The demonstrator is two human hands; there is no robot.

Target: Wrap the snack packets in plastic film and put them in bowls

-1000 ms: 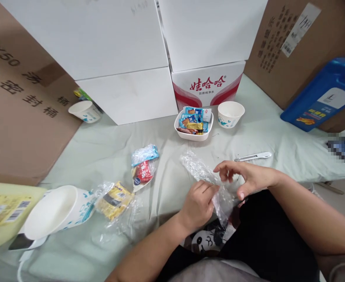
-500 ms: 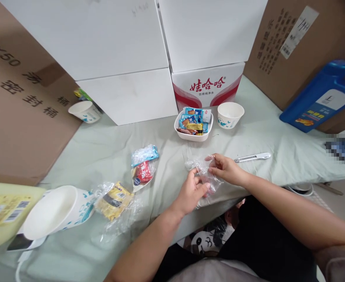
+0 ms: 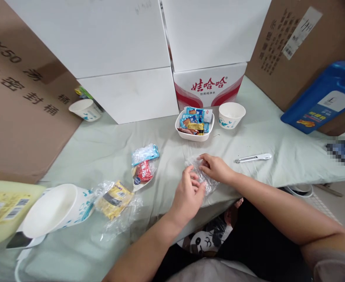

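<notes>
A crumpled clear plastic bag [image 3: 210, 186] lies on the cloth near the front edge, between my two hands. My right hand [image 3: 218, 169] reaches over it from the right, thumb and bent index finger closed on its upper part. From the left, my left hand [image 3: 189, 192] has its fingers curled round the bag's near left side, the thumb at its edge. Its exact grip is partly hidden. To the left lie a blue and red snack pack in clear wrap [image 3: 144, 166] and a yellow snack pack in clear wrap [image 3: 114, 200]. A white utility knife [image 3: 254, 158] rests to the right.
Behind my hands stand a white tray [image 3: 192, 137] of small snack packets and a paper bowl [image 3: 231, 116]. White boxes [image 3: 128, 94] line the back. A blue bottle [image 3: 322, 98] leans at right. Another paper bowl [image 3: 86, 110] and a tipped paper bucket [image 3: 53, 211] are at left.
My right hand has moved slightly left and down over the plastic bag. The bag sits lower and flatter, and the red patch seen in it earlier is hidden.
</notes>
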